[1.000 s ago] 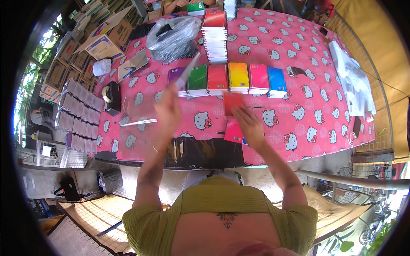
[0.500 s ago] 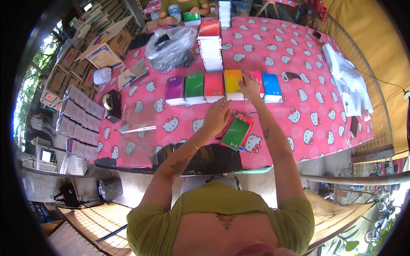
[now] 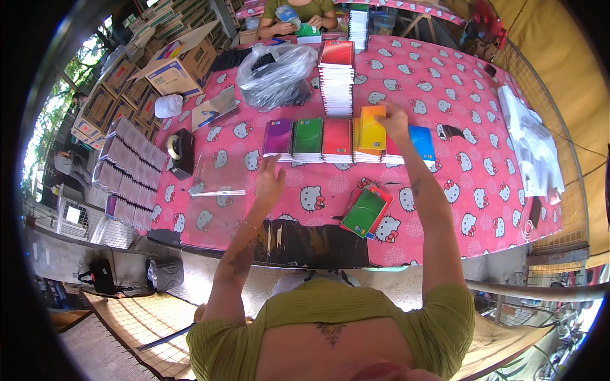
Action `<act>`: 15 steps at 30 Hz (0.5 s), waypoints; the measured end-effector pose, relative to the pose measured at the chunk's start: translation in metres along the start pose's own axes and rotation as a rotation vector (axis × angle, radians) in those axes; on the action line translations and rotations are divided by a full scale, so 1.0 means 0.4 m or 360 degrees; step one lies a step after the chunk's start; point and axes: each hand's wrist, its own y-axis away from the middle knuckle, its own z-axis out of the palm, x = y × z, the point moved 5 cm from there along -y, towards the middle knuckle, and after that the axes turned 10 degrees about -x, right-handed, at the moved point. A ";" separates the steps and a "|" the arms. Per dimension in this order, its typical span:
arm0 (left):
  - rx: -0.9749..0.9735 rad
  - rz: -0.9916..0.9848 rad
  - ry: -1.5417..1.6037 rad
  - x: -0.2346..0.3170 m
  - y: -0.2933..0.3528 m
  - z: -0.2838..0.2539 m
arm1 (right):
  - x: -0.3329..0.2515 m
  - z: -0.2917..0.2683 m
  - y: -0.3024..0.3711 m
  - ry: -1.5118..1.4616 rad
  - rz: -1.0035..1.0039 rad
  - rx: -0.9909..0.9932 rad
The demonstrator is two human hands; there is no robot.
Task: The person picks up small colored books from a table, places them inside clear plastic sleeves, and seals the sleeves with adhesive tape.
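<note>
A row of spiral notebook stacks crosses the table: a purple notebook [image 3: 277, 136], a green notebook [image 3: 308, 135], a red notebook [image 3: 337, 136], a yellow notebook [image 3: 373, 129], a pink one mostly hidden by my right arm, and a blue notebook [image 3: 421, 143]. My right hand [image 3: 394, 120] pinches the yellow notebook by its right edge, and it sits slightly raised and shifted over its stack. My left hand [image 3: 271, 181] is open, fingers reaching to the front edge of the purple stack. Nearer me lies a small fanned pile with a green notebook [image 3: 365, 213] on top of red.
Behind the row rises a tall notebook stack [image 3: 336, 86] beside a clear plastic bag [image 3: 273, 76]. A tape dispenser [image 3: 180, 152], plastic sleeves [image 3: 216, 190] and more notebook stacks [image 3: 127, 171] stand left. White plastic [image 3: 527, 140] lies right. Across the table, a person handles a green notebook [image 3: 309, 32].
My left hand has moved left, from the middle of the row to the purple stack. My right hand now grips the yellow notebook and has raised it slightly. The whole view has shifted.
</note>
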 end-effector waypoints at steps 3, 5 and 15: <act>-0.0075 -0.0058 0.0405 0.062 -0.026 0.034 | -0.008 -0.062 0.059 -0.0805 0.0036 -0.0041; -0.0207 -0.0012 0.0857 0.125 -0.011 0.098 | -0.100 -0.082 0.159 -0.1099 0.0100 -0.0114; -0.0893 0.0118 0.0310 0.370 0.152 0.350 | -0.060 0.039 0.678 0.0220 0.0303 0.0187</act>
